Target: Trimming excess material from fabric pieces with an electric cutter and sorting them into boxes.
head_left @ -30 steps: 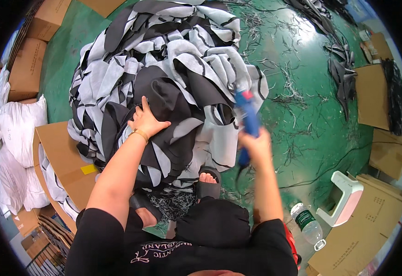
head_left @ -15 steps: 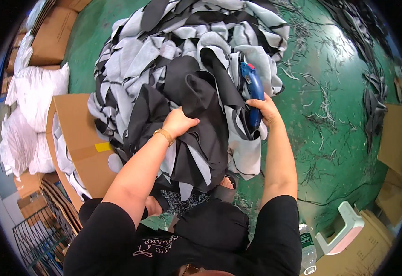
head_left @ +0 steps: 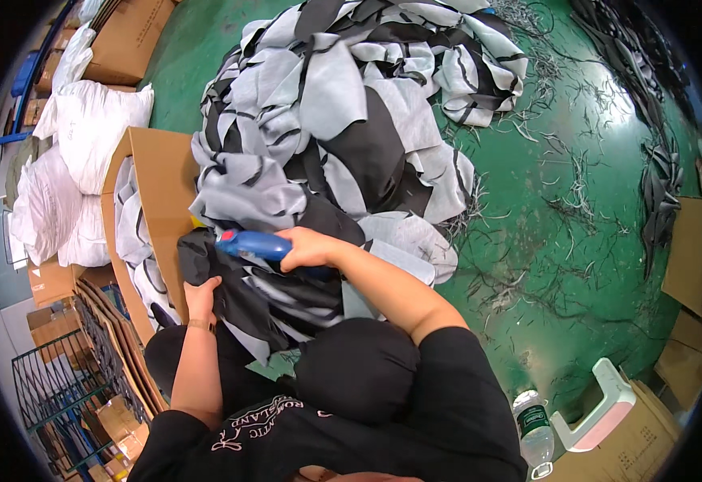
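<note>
1. The right hand is curled closed around the body of a blue handheld electric cutter with a red patch near its front. The forearm crosses in front of the person, so the tool points left.

2. The left hand, with a band at its wrist, pinches the lower left edge of a black fabric piece. Its thumb shows; the other fingers are partly hidden.

3. The cutter's front end lies at the upper part of that black piece, above the left hand and near it. Whether the blade touches the cloth cannot be told; the lower folds are blurred.

4. Beyond the hands, a wide heap of grey and black fabric pieces spreads over the green floor.

5. Just left of the left hand stands an open cardboard box holding more pieces; its near wall leaves little room on that side. White sacks lie beyond it.

6. Right of the heap, open floor stretches wide, littered with thin cut strips, up to a line of dark scraps.

7. At lower right, a clear plastic bottle stands well apart from both hands.
</note>
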A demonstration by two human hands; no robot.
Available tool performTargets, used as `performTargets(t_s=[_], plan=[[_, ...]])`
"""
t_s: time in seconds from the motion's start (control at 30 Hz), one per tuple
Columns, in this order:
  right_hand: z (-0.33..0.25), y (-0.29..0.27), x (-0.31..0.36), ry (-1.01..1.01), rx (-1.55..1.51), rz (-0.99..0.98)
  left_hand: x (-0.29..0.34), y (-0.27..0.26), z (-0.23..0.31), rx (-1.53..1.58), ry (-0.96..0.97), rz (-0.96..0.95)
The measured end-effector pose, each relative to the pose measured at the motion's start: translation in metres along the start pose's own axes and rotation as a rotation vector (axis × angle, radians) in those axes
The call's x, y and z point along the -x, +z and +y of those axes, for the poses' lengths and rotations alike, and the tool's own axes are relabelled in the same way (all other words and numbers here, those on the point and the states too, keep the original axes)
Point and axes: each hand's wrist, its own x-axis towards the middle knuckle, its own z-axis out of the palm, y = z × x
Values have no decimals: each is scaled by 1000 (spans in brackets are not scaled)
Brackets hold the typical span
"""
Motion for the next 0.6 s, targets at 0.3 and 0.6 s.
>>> performTargets(t_s=[0.3,0.6], plan=[[-17,-31,73,-78,321,419,-17,8,2,-887,578,414],[10,-58,274,53,-458,1261,107,183,131,-670,1587,-425]])
